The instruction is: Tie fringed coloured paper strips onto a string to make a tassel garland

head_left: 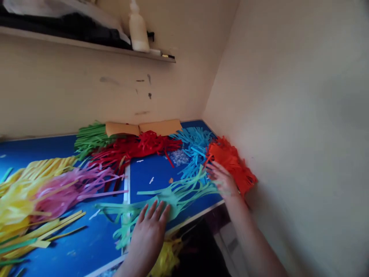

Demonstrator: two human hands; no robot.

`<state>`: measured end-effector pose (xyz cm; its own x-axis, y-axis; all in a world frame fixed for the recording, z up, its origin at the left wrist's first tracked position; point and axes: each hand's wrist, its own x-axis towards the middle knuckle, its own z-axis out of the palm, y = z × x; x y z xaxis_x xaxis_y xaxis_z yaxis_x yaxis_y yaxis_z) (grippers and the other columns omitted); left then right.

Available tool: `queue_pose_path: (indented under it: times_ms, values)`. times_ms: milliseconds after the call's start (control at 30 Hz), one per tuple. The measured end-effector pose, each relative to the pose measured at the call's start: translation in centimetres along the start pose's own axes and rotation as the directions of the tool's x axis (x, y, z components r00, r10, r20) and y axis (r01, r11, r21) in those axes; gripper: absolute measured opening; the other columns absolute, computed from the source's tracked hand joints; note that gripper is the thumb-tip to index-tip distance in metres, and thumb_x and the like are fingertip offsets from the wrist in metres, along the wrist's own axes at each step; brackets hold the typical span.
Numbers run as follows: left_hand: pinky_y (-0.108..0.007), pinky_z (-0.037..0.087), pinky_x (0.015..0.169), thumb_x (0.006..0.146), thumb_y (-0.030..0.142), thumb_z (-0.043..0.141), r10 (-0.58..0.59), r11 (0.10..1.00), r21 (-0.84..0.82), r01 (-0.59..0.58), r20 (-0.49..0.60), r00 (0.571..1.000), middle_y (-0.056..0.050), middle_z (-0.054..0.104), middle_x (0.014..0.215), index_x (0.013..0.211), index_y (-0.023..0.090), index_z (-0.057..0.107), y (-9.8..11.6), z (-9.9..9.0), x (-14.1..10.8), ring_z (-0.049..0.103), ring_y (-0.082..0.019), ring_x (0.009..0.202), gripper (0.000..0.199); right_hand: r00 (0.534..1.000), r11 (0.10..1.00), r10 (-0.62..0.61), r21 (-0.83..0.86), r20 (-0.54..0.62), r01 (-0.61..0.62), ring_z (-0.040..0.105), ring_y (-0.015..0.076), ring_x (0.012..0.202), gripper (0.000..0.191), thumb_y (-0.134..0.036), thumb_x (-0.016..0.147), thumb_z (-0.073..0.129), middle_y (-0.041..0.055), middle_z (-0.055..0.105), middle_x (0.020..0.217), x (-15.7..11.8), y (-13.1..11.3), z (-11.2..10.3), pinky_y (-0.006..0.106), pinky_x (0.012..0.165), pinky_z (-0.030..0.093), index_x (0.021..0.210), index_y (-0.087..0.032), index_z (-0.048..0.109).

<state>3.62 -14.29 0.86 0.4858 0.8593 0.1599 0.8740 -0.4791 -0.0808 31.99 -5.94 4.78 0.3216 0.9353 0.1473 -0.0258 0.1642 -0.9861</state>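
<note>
Blue table [150,173], paper strips [173,194], cream walls [288,96]

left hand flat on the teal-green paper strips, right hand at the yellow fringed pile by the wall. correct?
Not quite. The head view shows the right hand at the orange fringed pile by the wall, not a yellow one. The left hand does lie flat on the teal-green paper strips.

Paper strips crowd a blue table [72,252] set into a corner: yellow strips [25,184] and pink strips [72,188] fill the left, green strips [90,138], red strips [135,148] and cardboard [144,127] line the back wall, and orange strips [232,163] press against the right wall [288,115]. Bare tabletop shows at centre, between the red strips and the teal strips [173,194], and along the near left edge.
</note>
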Motion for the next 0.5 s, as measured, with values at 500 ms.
queue_pose_path:
  times_ms: [500]
  values:
    - [-0.055,0.044,0.102,0.083,0.003,0.044,-0.042,0.993,-0.110,0.038,-0.038,0.998,-0.011,0.068,0.127,0.124,0.020,0.065,-0.1,0.2,0.6,0.061,-0.032,0.121,0.049,0.736,0.480,-0.213,-0.587,0.643,0.652,0.049,0.0299,0.132,0.055,-0.040,0.087,0.060,0.0129,0.060,0.137,-6.8,1.2,7.1,0.055,0.120,0.015,0.137,-0.018,0.053]
